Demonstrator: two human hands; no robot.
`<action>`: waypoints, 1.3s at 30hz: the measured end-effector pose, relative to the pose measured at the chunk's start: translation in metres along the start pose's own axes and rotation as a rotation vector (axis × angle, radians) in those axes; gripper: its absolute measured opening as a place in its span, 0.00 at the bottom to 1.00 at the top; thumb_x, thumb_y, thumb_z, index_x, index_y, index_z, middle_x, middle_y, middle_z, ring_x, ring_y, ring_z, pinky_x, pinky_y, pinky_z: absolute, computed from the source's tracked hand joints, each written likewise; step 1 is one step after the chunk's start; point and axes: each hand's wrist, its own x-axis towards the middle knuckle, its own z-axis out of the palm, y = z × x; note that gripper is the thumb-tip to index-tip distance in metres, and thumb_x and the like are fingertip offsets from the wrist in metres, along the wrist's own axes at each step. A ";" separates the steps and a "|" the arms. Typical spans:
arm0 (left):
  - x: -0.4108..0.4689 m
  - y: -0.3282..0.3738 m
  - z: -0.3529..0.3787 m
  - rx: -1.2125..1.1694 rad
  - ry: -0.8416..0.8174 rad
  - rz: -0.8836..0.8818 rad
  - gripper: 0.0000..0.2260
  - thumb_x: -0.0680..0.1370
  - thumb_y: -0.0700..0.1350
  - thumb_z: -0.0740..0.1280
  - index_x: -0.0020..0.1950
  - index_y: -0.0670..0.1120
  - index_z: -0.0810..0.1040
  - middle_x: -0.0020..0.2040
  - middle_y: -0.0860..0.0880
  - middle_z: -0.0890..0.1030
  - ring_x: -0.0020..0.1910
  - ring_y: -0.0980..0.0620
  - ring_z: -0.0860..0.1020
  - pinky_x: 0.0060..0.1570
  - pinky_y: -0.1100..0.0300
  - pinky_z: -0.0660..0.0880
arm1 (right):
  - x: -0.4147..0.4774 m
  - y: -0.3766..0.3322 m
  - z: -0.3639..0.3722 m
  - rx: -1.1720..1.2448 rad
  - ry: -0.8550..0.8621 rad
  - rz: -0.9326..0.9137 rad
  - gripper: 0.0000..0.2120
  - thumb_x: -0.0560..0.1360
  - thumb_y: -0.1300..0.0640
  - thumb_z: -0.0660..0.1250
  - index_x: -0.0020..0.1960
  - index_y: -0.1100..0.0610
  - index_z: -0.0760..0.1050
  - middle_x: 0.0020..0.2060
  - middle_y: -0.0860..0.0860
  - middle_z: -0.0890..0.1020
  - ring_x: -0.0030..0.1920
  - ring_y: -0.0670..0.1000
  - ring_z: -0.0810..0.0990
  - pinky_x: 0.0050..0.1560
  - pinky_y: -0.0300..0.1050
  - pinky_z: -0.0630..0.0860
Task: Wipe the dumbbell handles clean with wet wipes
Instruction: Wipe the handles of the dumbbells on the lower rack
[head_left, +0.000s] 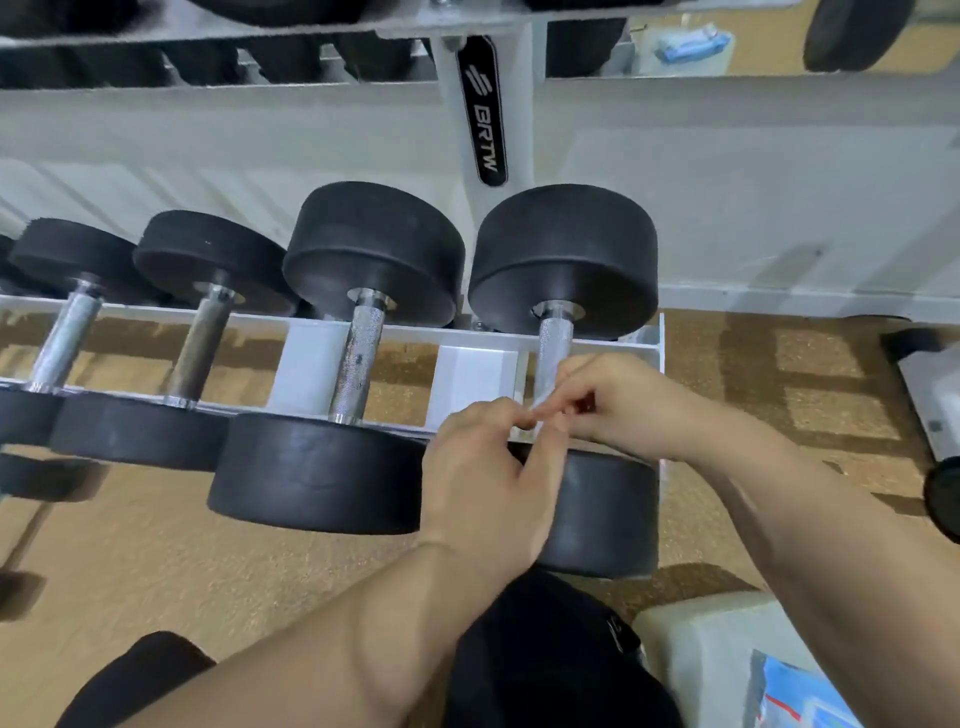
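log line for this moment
hands: left hand and right hand pinch pale scrap | where: near end, rightmost dumbbell handle | scrap identity: unclear

A white metal rack (472, 379) carries the weights. On its lower tier, four black-ended dumbbells lie side by side across two rails, their steel handles bridging the gap. The rightmost dumbbell (563, 260) lies directly under the fingers (496, 418). The second dumbbell (374, 249) lies just left of them, with the third dumbbell (213, 254) and fourth dumbbell (72, 249) farther left. A tan speckled floor (156, 545) shows beneath the rails. Below and right of the fingers, a pale block (691, 639) rests on the floor, a blue packet (800, 691) against it.
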 end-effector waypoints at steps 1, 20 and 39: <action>0.000 -0.002 0.000 -0.012 -0.009 0.005 0.22 0.74 0.67 0.54 0.47 0.53 0.80 0.44 0.57 0.79 0.51 0.57 0.74 0.56 0.55 0.71 | 0.005 -0.003 0.000 -0.061 0.065 0.030 0.07 0.72 0.57 0.76 0.50 0.51 0.87 0.35 0.43 0.76 0.38 0.42 0.75 0.42 0.36 0.69; 0.064 -0.167 -0.171 0.023 -0.139 0.178 0.27 0.74 0.69 0.52 0.52 0.51 0.78 0.50 0.52 0.81 0.55 0.47 0.75 0.57 0.49 0.72 | 0.103 -0.164 0.051 -0.058 0.412 0.327 0.01 0.73 0.57 0.75 0.44 0.53 0.86 0.41 0.46 0.78 0.42 0.38 0.76 0.44 0.28 0.68; 0.067 -0.181 -0.166 -0.095 -0.221 0.138 0.29 0.73 0.71 0.54 0.62 0.53 0.75 0.56 0.55 0.77 0.59 0.54 0.72 0.59 0.62 0.66 | 0.169 -0.126 0.102 -0.149 0.495 0.308 0.06 0.73 0.60 0.75 0.48 0.52 0.85 0.40 0.47 0.80 0.41 0.44 0.77 0.47 0.34 0.72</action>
